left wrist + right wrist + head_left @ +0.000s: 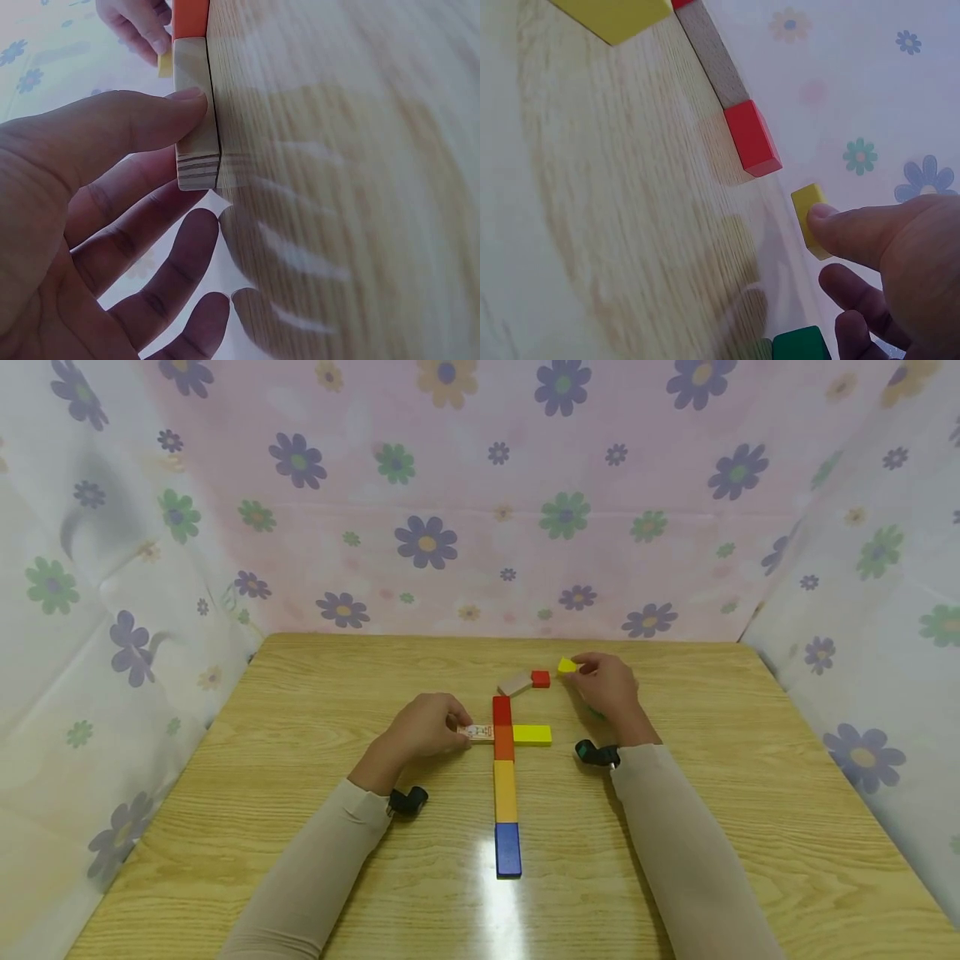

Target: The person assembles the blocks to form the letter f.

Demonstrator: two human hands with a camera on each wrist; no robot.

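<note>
A pale wooden block (476, 732) lies flat on the table (300, 710), its end butted against the orange block (504, 742) of a coloured column; it is pinched lightly between thumb and fingertips of the left hand (429, 727). The step seems best done by keeping the block flat and sliding it square to the column, level with the yellow block (532, 735) opposite. A small yellow block (567, 666) near the far edge is held at the fingertips of the right hand (606, 685).

Only the right wrist view reveals a green block (801, 345) beneath the hand; only the head view shows the whole cross.
</note>
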